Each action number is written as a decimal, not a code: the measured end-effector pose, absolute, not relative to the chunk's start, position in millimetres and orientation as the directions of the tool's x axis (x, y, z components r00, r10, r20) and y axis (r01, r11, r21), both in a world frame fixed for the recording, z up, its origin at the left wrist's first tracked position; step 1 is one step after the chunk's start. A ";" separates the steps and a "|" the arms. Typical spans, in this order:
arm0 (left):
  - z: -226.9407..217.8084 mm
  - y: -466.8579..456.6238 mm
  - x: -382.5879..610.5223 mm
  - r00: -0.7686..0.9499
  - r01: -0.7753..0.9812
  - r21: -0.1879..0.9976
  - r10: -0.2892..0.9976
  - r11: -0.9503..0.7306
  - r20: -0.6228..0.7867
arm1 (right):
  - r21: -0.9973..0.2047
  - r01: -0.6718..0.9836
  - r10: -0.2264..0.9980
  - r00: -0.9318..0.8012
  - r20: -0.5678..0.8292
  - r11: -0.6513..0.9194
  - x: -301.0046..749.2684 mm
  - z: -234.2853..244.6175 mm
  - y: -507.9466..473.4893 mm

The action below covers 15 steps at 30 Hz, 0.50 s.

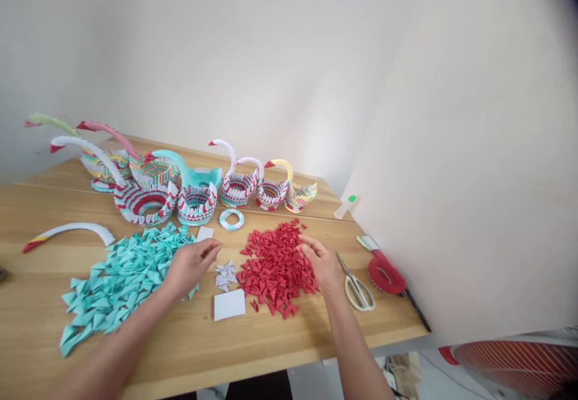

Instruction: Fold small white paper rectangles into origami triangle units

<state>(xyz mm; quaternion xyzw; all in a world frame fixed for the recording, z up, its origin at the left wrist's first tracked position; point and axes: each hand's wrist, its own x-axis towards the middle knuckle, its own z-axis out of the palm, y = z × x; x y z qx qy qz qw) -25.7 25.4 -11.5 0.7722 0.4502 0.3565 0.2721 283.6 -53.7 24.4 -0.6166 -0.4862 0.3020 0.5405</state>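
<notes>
My left hand (pixel 193 260) is closed, thumb and fingers pressed together above the right edge of a heap of folded turquoise paper triangles (pixel 130 273). Whatever it may pinch is too small to make out. My right hand (pixel 320 260) is at the right side of a pile of folded red paper triangles (pixel 275 267), its fingers slightly apart and nothing visible in them. Between the heaps lie a few pale grey folded pieces (pixel 226 275) and a white paper rectangle (pixel 229 305). Another white sheet (pixel 205 234) shows behind my left hand.
Several folded-paper swans (pixel 147 202) stand along the back of the wooden table (pixel 189 361). A paper ring (pixel 232 220) sits before them; a white swan neck (pixel 74 228) lies left. Scissors (pixel 359 288) and a red ring-shaped piece (pixel 386 276) are right. A fan (pixel 519 367) stands lower right.
</notes>
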 end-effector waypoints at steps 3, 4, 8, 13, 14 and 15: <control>-11.9 25.1 -25.6 0.338 0.496 0.749 0.892 -0.439 0.299 | -0.905 0.422 0.974 0.175 0.142 0.056 284.8 20.2 -56.5; -12.2 25.0 -25.4 0.338 0.495 0.751 0.893 -0.437 0.297 | -0.864 0.496 0.982 0.103 0.161 0.089 286.8 20.3 -54.2; -13.7 25.2 -24.5 0.340 0.497 0.747 0.891 -0.442 0.301 | -0.576 0.803 0.952 0.034 0.304 0.155 301.4 22.3 -28.4; -14.5 26.1 -24.6 0.332 0.496 0.745 0.890 -0.447 0.313 | -0.352 0.928 0.954 -0.016 0.298 0.126 309.4 13.6 11.4; -14.5 26.2 -24.7 0.329 0.495 0.746 0.890 -0.446 0.314 | -0.330 0.934 0.957 -0.040 0.286 0.138 308.3 11.0 16.6; -14.6 26.4 -24.8 0.328 0.494 0.747 0.891 -0.445 0.314 | -0.309 0.939 0.960 -0.062 0.274 0.149 306.7 8.7 20.7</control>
